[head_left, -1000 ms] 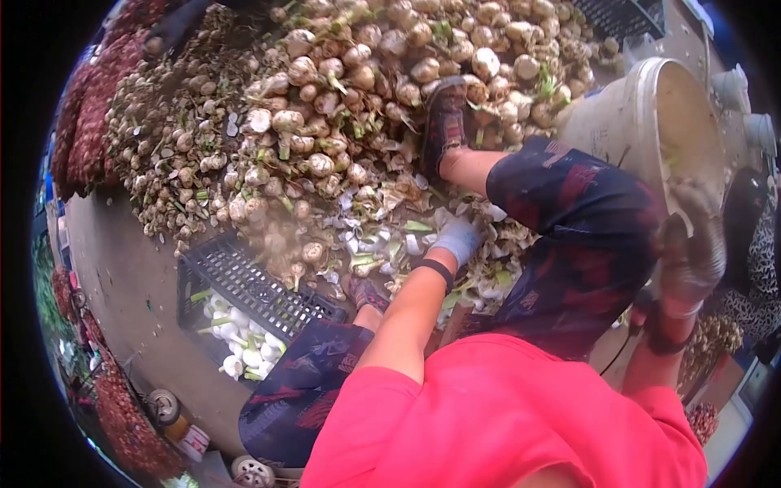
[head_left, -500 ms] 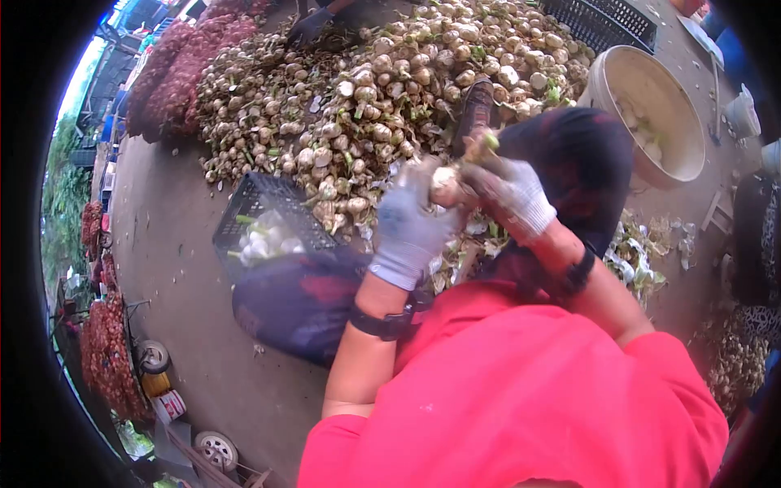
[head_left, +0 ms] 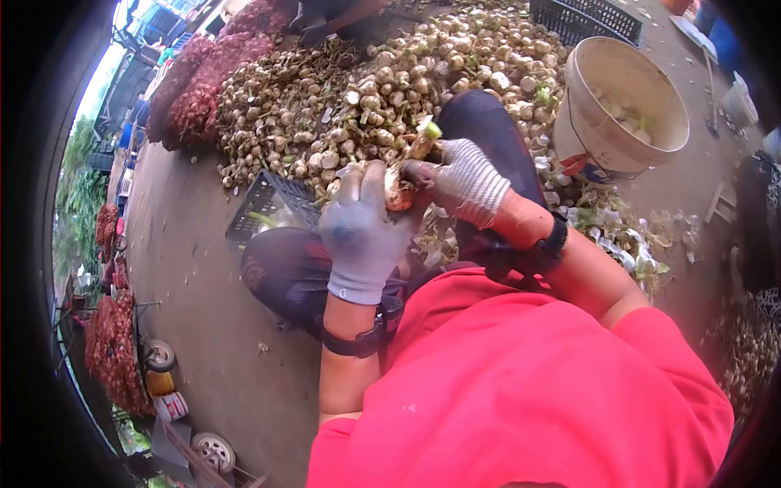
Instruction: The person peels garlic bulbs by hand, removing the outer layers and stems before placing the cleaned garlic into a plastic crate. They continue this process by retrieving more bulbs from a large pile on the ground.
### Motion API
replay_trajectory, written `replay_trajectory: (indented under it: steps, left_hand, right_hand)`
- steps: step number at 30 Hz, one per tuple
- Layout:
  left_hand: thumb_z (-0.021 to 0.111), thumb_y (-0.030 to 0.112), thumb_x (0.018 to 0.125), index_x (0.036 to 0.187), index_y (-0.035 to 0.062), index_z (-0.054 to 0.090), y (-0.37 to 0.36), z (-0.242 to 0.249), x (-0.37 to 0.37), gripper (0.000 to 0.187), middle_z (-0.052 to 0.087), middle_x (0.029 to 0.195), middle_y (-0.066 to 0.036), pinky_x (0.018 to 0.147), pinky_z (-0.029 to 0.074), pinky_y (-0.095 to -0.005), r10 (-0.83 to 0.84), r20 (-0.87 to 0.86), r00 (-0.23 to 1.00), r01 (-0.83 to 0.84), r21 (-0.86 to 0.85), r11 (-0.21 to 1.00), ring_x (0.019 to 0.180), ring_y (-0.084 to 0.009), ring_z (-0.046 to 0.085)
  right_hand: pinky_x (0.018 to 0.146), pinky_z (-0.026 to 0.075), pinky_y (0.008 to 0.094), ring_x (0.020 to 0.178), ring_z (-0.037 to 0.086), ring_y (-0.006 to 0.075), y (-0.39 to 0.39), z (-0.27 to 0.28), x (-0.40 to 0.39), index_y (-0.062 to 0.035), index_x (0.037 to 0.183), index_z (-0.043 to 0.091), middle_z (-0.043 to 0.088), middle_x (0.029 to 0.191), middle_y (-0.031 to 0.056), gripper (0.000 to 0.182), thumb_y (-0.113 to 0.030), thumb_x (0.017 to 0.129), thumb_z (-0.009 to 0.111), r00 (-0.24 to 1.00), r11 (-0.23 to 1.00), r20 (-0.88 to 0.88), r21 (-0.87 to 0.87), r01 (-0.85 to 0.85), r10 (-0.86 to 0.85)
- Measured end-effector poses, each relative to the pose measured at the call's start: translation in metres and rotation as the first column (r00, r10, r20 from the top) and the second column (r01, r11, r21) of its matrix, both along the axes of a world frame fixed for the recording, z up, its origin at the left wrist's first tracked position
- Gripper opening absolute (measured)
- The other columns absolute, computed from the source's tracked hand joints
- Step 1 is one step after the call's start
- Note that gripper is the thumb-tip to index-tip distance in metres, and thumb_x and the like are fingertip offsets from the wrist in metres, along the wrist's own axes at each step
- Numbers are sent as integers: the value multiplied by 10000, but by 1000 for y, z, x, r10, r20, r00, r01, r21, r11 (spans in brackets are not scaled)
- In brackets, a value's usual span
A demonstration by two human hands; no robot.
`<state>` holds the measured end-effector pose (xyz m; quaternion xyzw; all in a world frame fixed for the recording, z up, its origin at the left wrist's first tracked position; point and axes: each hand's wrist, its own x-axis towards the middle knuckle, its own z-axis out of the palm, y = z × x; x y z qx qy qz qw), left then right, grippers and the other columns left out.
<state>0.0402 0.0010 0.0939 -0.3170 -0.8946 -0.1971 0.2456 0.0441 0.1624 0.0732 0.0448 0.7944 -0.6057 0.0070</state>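
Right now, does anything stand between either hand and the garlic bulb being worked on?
Nothing visible does. The left hand and right hand, both gloved, meet at the garlic bulb. The garlic pile lies beyond them on the ground, not in between.

knitted, matt cloth on the left glove (head_left: 358, 244) and right glove (head_left: 473, 180), ribbed toward the cuffs. rough, papery skin on the bulb (head_left: 398, 190). smooth plastic bucket (head_left: 599, 122); latticed plastic crate (head_left: 298, 198). soft matt cloth shirt (head_left: 529, 390). sacks (head_left: 191, 96) probably mesh, though blurred.
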Motion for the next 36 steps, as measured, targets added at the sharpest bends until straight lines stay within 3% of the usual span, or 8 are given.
replay_trajectory:
  steps: [15, 17, 20, 26, 29, 30, 33, 36]
  left_hand:
    - [822, 259, 620, 1033, 68, 600, -6, 10, -32, 507, 610, 880, -122, 646, 510, -386, -56, -73, 996, 59, 37, 998, 759, -311, 629]
    - [787, 359, 656, 992, 72, 600, -5, 13, -39, 480, 588, 835, -115, 558, 484, -395, -122, -199, 972, 132, 37, 991, 669, -304, 612]
    - [797, 344, 639, 1005, 70, 595, -1, 17, -36, 499, 598, 859, -110, 583, 493, -386, -119, -194, 974, 117, -21, 993, 699, -295, 621]
    - [804, 303, 612, 1010, 69, 601, 6, 11, -38, 504, 598, 872, -128, 609, 506, -387, -162, -90, 983, 158, -51, 986, 726, -301, 627]
    - [808, 312, 597, 1004, 90, 579, 8, 6, -36, 517, 578, 833, -98, 597, 494, -396, -192, -14, 981, 191, -55, 980, 709, -292, 609]
    - [816, 309, 572, 996, 98, 569, 10, 1, -35, 534, 566, 818, -86, 587, 488, -397, -154, -18, 988, 152, -95, 984, 694, -288, 600]
    - [817, 296, 543, 961, 87, 562, 10, -11, -32, 532, 564, 827, -86, 584, 486, -386, -60, 26, 998, 63, -140, 988, 698, -282, 598]
    - [808, 279, 540, 967, 83, 558, 5, -17, -33, 532, 567, 831, -90, 587, 489, -383, -51, 122, 991, 70, -164, 984, 711, -277, 600]
  right_hand:
    - [502, 488, 362, 536, 595, 212, -10, 19, -23, 102, 807, 635, 607, 607, 163, 501, -397, 783, 670, 984, 983, 99, -95, 154, -145]
    - [446, 472, 348, 491, 578, 194, -8, 36, -19, 87, 797, 641, 599, 587, 136, 406, -317, 828, 642, 985, 980, 148, -162, 117, -93]
    - [426, 461, 342, 471, 571, 190, -7, 25, -25, 77, 762, 647, 602, 587, 128, 365, -277, 846, 621, 990, 990, 27, 24, 140, -141]
    - [393, 406, 298, 422, 523, 167, 10, 13, -2, 77, 729, 643, 559, 524, 96, 348, -242, 860, 600, 999, 924, 10, -380, 53, -53]
    - [388, 387, 285, 413, 481, 131, 11, 17, 1, -26, 852, 696, 532, 534, 55, 267, -279, 872, 613, 987, 959, 153, -269, 93, -53]
    - [382, 374, 275, 414, 471, 118, 11, -15, -5, -94, 911, 710, 532, 548, 41, 235, -304, 884, 608, 999, 971, 46, -236, 36, -26]
    - [368, 362, 272, 408, 484, 125, 0, -20, -11, -10, 764, 653, 547, 542, 39, 338, -313, 901, 591, 959, 885, 270, -421, 198, -86]
    - [365, 362, 273, 405, 488, 126, 5, -36, -17, -3, 706, 616, 556, 546, 50, 354, -298, 900, 588, 952, 878, 291, -475, 57, 96]
